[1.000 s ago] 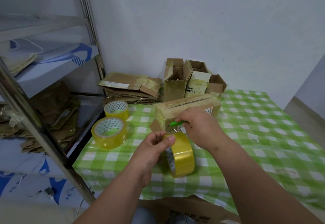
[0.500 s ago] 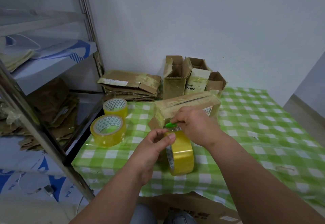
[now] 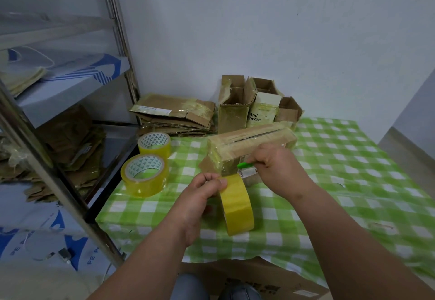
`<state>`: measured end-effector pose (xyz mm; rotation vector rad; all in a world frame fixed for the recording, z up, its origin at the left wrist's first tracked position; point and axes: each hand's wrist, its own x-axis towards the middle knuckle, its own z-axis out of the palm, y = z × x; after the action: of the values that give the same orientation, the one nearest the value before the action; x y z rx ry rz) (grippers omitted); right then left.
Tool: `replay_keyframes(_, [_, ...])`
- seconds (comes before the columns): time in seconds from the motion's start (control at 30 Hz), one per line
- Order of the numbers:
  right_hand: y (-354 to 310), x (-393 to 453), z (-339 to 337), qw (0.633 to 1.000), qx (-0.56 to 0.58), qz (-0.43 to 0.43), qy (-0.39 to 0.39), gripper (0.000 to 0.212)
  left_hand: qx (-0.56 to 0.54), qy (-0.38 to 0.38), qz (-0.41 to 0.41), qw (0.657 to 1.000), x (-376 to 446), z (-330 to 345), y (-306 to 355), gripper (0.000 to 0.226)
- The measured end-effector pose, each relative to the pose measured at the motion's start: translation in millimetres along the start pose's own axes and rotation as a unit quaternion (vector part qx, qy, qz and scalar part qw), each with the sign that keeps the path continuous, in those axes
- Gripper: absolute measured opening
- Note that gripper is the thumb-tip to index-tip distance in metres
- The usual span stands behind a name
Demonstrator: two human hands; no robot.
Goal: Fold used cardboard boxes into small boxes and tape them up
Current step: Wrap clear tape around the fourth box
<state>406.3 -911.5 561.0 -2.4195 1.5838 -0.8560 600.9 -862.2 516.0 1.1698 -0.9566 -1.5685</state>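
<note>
Green-checked tablecloth (image 3: 341, 158) over a table in a white-walled corner, metal shelving (image 3: 58, 182) at 9 o'clock. Left hand (image 3: 200, 196) grips the yellow tape roll (image 3: 237, 207), fingers curled over its top edge, roll upright on edge just above the cloth, at 3 o'clock of the hand. Strip of tape runs from the roll up to the near end of the small taped box (image 3: 251, 141), which lies on the cloth at 12 o'clock of the roll. Right hand (image 3: 280, 170) closed round a green cutter (image 3: 244, 165), tip pointing to 9 o'clock, touching the tape at the box's near face. Box sits at 11 o'clock of the right hand, knuckles against its front. Two spare tape rolls (image 3: 144, 174) at 10 o'clock of the left hand, near it but apart. Flattened cardboard stack (image 3: 174, 118) and open upright boxes (image 3: 237, 106) against the wall at 12 o'clock
</note>
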Motion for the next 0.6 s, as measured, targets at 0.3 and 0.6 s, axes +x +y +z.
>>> replay_keyframes(0.3, [22.7,-30.4,15.2,0.949,0.153,0.275,-0.006,0.026,0.011,-0.03,-0.001,0.999,-2.7,-1.7,-0.2,0.054])
replay_keyframes(0.6, [23.5,-42.0,31.8,0.958,0.034,0.271,-0.083,0.028,0.011,-0.036,0.005,0.999,-5.3,0.8,2.2,0.055])
